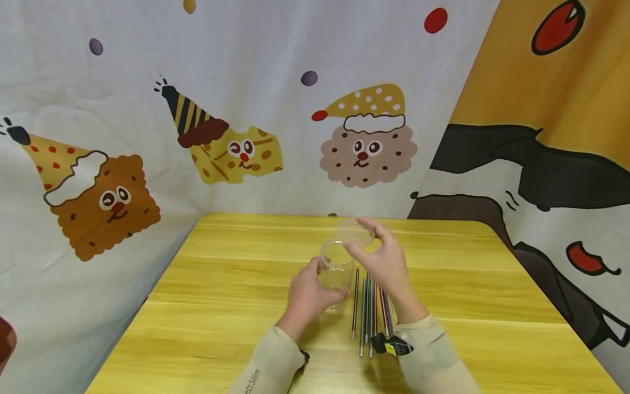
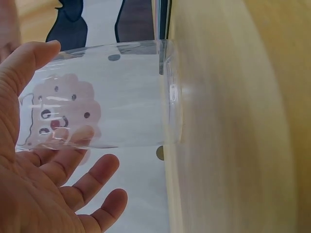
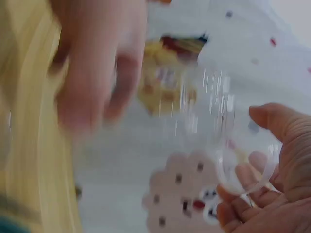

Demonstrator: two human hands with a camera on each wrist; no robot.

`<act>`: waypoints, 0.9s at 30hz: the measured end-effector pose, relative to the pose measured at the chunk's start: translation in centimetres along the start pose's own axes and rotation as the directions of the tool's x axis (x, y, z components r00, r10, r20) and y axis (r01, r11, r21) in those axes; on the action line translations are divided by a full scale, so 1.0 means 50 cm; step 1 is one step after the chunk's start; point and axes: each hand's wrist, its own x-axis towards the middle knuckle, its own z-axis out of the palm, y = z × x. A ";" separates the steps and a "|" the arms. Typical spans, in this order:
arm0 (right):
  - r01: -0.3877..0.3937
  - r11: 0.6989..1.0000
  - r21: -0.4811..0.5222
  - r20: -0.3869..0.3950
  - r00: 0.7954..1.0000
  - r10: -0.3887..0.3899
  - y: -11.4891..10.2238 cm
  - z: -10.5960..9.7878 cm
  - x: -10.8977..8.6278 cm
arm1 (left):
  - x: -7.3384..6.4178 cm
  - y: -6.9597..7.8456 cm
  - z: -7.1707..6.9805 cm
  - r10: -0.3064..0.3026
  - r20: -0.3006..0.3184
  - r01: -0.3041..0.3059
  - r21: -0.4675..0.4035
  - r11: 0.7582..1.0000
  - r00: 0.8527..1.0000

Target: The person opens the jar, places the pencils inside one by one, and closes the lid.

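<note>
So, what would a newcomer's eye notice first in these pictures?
Probably the cartoon snacks in hats on the cloth behind the table. Then the clear jar in the left hand, with a clear disc near its mouth in the right hand. Thin sticks lie on the table right of the jar.

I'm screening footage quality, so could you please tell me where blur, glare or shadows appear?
Head: soft shadows on the table; left wrist: glints on the clear jar; right wrist: left hand strongly blurred, bright glare streaking the jar.
</note>
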 end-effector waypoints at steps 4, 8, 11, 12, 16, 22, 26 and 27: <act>-0.072 0.971 -0.227 0.063 0.994 0.088 0.097 -0.084 0.032 | -0.001 0.005 0.005 -0.018 0.010 0.018 -0.019 1.000 1.000; -0.092 0.862 -0.498 0.179 0.962 0.206 0.229 -0.175 0.029 | -0.001 0.007 0.006 -0.027 0.014 0.027 -0.019 0.999 1.000; -0.101 0.787 -0.608 0.226 0.929 0.294 0.300 -0.227 0.016 | -0.001 0.006 0.002 -0.023 0.001 0.023 -0.009 1.000 1.000; -0.099 0.768 -0.632 0.234 0.921 0.310 0.315 -0.240 0.012 | 0.000 0.005 0.000 -0.022 -0.001 0.022 -0.008 1.000 1.000; -0.064 0.735 -0.675 0.264 0.909 0.323 0.348 -0.270 0.001 | 0.000 0.000 -0.003 -0.033 0.001 0.033 -0.012 0.999 0.999; -0.036 0.720 -0.693 0.279 0.908 0.314 0.361 -0.280 -0.001 | -0.001 -0.003 -0.002 -0.050 0.001 0.050 -0.017 0.999 0.999; -0.043 0.704 -0.709 0.263 0.910 0.320 0.360 -0.286 -0.005 | -0.002 -0.004 0.000 -0.046 0.002 0.046 -0.022 0.999 0.999; -0.040 0.694 -0.719 0.254 0.914 0.315 0.352 -0.283 -0.006 | -0.002 -0.004 0.000 -0.043 0.002 0.044 -0.020 0.999 0.999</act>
